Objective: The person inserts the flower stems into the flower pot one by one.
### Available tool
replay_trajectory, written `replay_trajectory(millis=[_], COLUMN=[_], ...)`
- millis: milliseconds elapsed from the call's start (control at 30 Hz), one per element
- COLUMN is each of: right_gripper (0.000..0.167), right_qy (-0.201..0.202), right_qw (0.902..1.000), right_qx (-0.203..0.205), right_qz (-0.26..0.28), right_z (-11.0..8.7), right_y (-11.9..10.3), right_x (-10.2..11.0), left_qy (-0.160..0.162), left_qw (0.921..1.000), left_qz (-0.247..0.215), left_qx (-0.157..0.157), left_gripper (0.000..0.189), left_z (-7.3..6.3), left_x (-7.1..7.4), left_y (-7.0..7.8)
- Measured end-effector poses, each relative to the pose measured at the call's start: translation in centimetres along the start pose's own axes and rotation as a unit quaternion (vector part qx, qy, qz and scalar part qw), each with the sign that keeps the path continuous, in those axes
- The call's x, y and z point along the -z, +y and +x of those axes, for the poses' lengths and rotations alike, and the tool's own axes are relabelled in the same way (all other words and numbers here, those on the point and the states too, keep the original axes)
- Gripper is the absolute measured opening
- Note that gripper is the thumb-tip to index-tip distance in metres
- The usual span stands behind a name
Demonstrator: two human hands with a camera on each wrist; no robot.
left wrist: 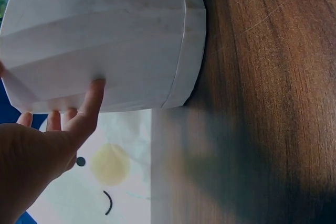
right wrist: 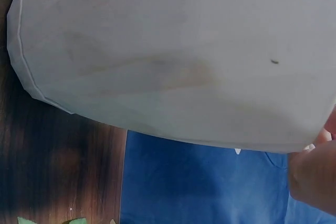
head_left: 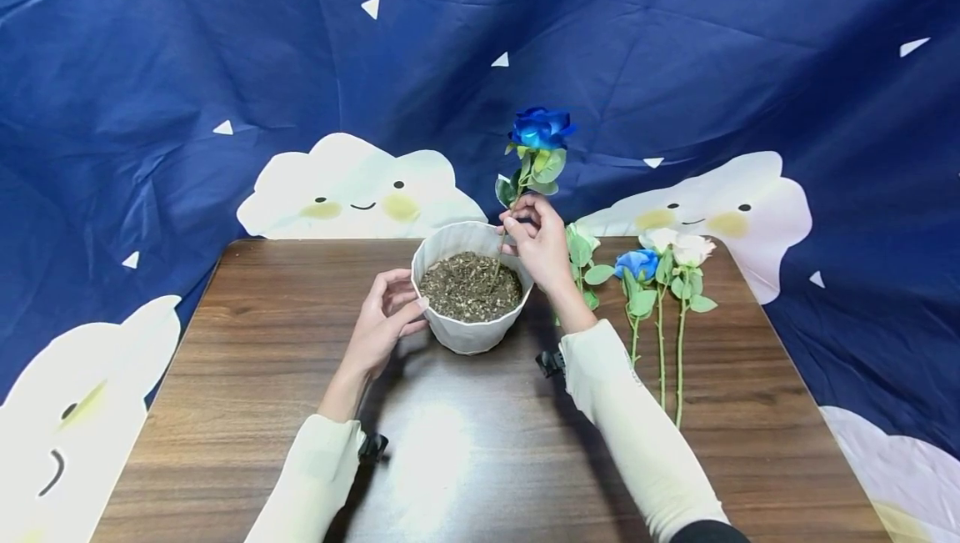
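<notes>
A white faceted flower pot (head_left: 471, 334) filled with dark soil (head_left: 468, 289) stands upright near the table's far edge. My left hand (head_left: 382, 322) holds the pot's left side, thumb on the near wall and fingers farther round; the left wrist view shows the digits against the wall. Over the pot's right rim, my right hand (head_left: 542, 243) pinches the stem of a blue artificial rose (head_left: 542, 130). The bloom stands above the hand, and the stem's lower end meets the soil. In the right wrist view the pot wall (right wrist: 173, 51) fills most of the picture, and only part of the hand (right wrist: 315, 177) shows.
Right of the pot lie several more artificial roses: a lighter blue one (head_left: 636, 263), white ones such as the rightmost (head_left: 692, 249), and another leafy stem (head_left: 581, 251) partly behind my right arm. The brown wooden table (head_left: 285, 334) ends at a blue cloud-print cloth (head_left: 420, 42).
</notes>
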State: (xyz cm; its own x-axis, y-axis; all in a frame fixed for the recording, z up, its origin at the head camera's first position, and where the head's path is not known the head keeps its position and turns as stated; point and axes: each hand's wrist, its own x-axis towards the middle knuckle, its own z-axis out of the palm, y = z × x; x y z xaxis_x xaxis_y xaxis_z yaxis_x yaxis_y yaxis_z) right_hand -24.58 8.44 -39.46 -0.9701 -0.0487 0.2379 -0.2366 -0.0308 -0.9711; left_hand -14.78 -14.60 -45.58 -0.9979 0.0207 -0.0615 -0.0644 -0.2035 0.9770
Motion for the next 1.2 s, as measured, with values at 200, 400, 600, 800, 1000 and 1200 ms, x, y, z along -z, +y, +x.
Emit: replay_trajectory(millis=[200, 400, 600, 800, 1000, 1200], right_gripper=[0.013, 0.012, 0.010, 0.009, 0.012, 0.009], right_qy=[-0.020, -0.021, -0.025, -0.032, -0.041, -0.036], right_qw=[0.9991, 0.9972, 0.9938, 0.9895, 0.9827, 0.9875], right_qx=[-0.003, -0.001, 0.016, 0.052, 0.078, 0.077], right_qz=[-0.038, -0.071, -0.108, -0.131, -0.163, -0.133], right_z=[0.0, 0.0, -0.5, -0.6, -0.7, -1.0], right_y=[0.0, 0.1, 0.4, 0.9, 0.8, 0.9], right_x=[-0.4, -0.2, -0.6, -1.0, -1.2, -1.1], left_qy=[0.001, -0.001, 0.005, 0.003, 0.001, 0.000], left_qw=[1.0000, 1.0000, 1.0000, 1.0000, 1.0000, 0.9999], left_qz=[0.000, -0.003, -0.003, -0.004, -0.009, -0.012], left_qx=[0.001, 0.002, 0.003, 0.002, -0.001, 0.001], left_gripper=[0.057, 0.057, 0.056, 0.057, 0.057, 0.057], left_z=[-0.1, 0.0, -0.1, 0.0, -0.1, -0.1], left_x=[-0.1, -0.2, -0.1, -0.1, 0.0, -0.1], left_y=[0.2, 0.3, 0.2, 0.1, 0.2, 0.1])
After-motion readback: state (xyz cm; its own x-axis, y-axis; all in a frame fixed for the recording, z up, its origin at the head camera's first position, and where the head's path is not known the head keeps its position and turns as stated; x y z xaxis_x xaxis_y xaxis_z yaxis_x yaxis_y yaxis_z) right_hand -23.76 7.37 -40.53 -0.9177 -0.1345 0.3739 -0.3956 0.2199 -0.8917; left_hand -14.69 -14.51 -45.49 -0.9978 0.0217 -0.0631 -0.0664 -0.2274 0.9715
